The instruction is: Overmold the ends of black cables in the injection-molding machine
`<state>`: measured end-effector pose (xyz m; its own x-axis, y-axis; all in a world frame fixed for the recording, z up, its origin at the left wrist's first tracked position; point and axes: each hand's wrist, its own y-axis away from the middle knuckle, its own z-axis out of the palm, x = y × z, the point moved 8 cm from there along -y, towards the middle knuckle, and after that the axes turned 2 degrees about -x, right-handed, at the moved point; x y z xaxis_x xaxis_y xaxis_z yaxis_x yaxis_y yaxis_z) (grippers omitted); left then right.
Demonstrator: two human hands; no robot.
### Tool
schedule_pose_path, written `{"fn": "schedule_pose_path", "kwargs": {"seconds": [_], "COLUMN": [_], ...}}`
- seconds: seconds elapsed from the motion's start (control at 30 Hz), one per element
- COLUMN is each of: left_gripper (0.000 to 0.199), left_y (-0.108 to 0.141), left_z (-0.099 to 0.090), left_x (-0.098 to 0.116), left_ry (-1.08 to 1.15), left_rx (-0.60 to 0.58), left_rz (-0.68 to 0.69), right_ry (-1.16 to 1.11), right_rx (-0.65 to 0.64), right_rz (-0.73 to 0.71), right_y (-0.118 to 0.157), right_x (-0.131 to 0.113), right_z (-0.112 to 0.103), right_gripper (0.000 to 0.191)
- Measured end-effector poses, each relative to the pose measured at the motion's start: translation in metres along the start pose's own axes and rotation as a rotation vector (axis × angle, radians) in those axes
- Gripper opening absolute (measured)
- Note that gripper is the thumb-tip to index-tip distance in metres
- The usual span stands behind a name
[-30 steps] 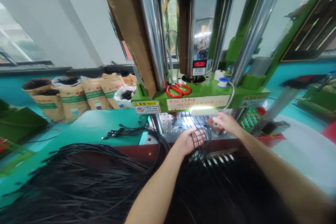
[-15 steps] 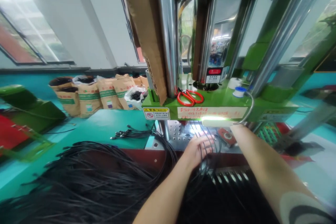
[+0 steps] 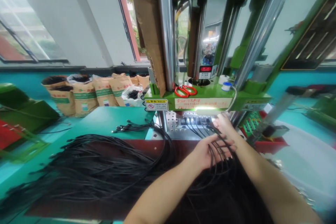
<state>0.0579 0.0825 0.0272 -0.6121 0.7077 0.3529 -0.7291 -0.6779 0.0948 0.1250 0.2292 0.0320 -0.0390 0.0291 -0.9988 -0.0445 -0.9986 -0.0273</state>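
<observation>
My left hand (image 3: pixel 214 149) is palm up in front of the machine, with several black cables (image 3: pixel 219 154) lying across its palm and curled fingers. From there the cables run up to a bright metal mould (image 3: pixel 195 117) on the press bed. My right hand (image 3: pixel 224 125) is at the right end of the mould, just below the white lamp (image 3: pixel 208 111). Its fingertips are blurred and partly covered, so whether they grip anything is unclear. Beyond both hands, the perforated steel bed (image 3: pixel 173 122) shows under the green press (image 3: pixel 162 94).
A large heap of black cables (image 3: pixel 89 171) covers the brown board on the left. Red-handled scissors (image 3: pixel 186 91) and a blue-rimmed spool (image 3: pixel 226 86) lie on the press ledge. Paper sacks (image 3: pixel 86 94) stand behind the green table (image 3: pixel 110 116). A red tray (image 3: pixel 271 144) is at right.
My left hand has moved right and nearer to me with the cables. My right hand, hidden behind the lamp before, now shows below it. The camera view has shifted too.
</observation>
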Motion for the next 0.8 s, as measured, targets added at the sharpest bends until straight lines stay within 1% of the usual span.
{"fn": "schedule_pose_path", "kwargs": {"seconds": [0.1, 0.17, 0.2, 0.3, 0.37, 0.43, 0.47, 0.5, 0.53, 0.57, 0.6, 0.63, 0.7, 0.73, 0.77, 0.8], "left_gripper": [0.017, 0.019, 0.02, 0.017, 0.015, 0.015, 0.016, 0.017, 0.018, 0.019, 0.02, 0.02, 0.022, 0.025, 0.027, 0.029], "left_y": [0.014, 0.026, 0.032, 0.055, 0.072, 0.092, 0.101, 0.111, 0.121, 0.132, 0.144, 0.157, 0.193, 0.213, 0.231, 0.249], "left_z": [0.014, 0.02, 0.022, 0.025, 0.026, 0.027, 0.029, 0.031, 0.033, 0.036, 0.038, 0.039, 0.033, 0.027, 0.018, 0.004], "left_x": [-0.008, -0.013, -0.016, -0.033, -0.053, -0.07, -0.072, -0.068, -0.056, -0.036, -0.008, 0.026, 0.109, 0.148, 0.18, 0.206], "left_ry": [0.077, 0.174, 0.221, 0.287, 0.241, 0.153, 0.111, 0.079, 0.059, 0.046, 0.039, 0.023, -0.067, -0.148, -0.256, -0.379], "left_rx": [0.088, 0.128, 0.131, 0.102, 0.061, 0.022, 0.007, -0.003, -0.004, 0.003, 0.014, 0.044, 0.15, 0.243, 0.381, 0.597], "left_rz": [0.017, -0.014, -0.024, -0.045, -0.067, -0.081, -0.065, -0.027, 0.037, 0.129, 0.244, 0.388, 0.781, 0.981, 1.138, 1.262], "right_ry": [-0.077, -0.106, -0.116, -0.137, -0.141, -0.137, -0.131, -0.122, -0.11, -0.095, -0.076, -0.054, -0.002, 0.027, 0.057, 0.09], "right_rx": [0.063, 0.106, 0.132, 0.205, 0.223, 0.209, 0.199, 0.189, 0.182, 0.176, 0.167, 0.154, 0.118, 0.095, 0.065, 0.027], "right_rz": [-0.019, -0.017, -0.014, -0.002, 0.005, 0.005, 0.003, 0.001, 0.0, 0.001, 0.004, 0.011, 0.029, 0.04, 0.051, 0.062], "right_y": [0.015, 0.021, 0.022, 0.027, 0.031, 0.036, 0.039, 0.042, 0.045, 0.048, 0.051, 0.053, 0.058, 0.061, 0.063, 0.064], "right_x": [0.0, -0.001, -0.001, -0.001, -0.001, -0.001, -0.001, -0.001, 0.0, 0.002, 0.004, 0.007, 0.012, 0.015, 0.016, 0.018], "right_z": [-0.014, -0.021, -0.024, -0.031, -0.032, -0.03, -0.03, -0.03, -0.032, -0.035, -0.038, -0.042, -0.051, -0.056, -0.059, -0.062], "right_gripper": [0.02, 0.02, 0.02, 0.018, 0.016, 0.015, 0.014, 0.014, 0.014, 0.013, 0.014, 0.014, 0.015, 0.016, 0.018, 0.02]}}
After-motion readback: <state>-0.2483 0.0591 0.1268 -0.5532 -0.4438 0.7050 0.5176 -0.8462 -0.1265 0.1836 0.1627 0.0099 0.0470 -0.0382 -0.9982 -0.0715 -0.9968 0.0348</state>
